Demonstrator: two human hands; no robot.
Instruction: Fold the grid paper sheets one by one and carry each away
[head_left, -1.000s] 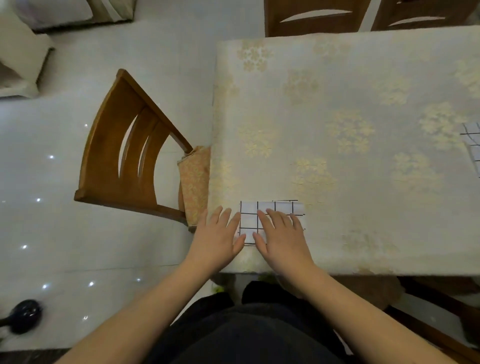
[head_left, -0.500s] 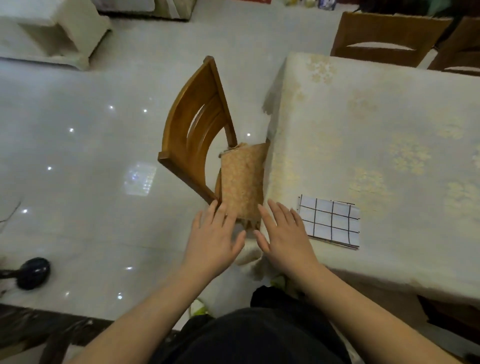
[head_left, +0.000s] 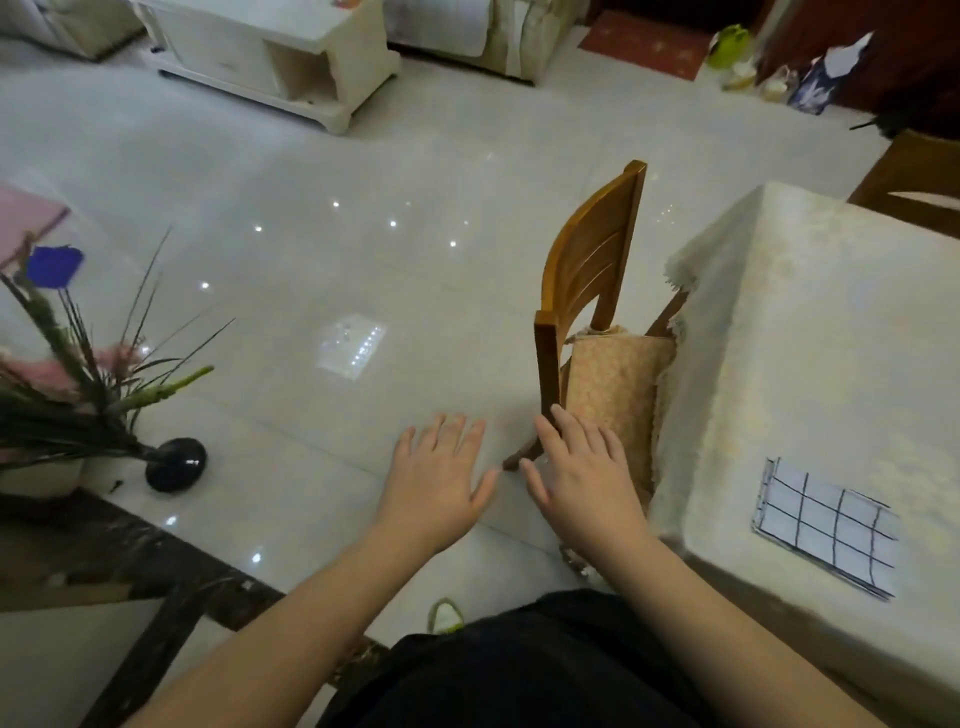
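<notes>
The folded grid paper sheet (head_left: 826, 525) lies flat near the front edge of the surface (head_left: 831, 364), which is covered with a pale floral cloth. Both hands hang in the air over the tiled floor (head_left: 311, 234), well apart from the sheet. The left hand (head_left: 441, 478) has a released grip, fingers spread and holding nothing. The right hand (head_left: 582, 478) is likewise released, fingers straight, in front of a wooden chair (head_left: 587, 291) with a cushioned seat.
</notes>
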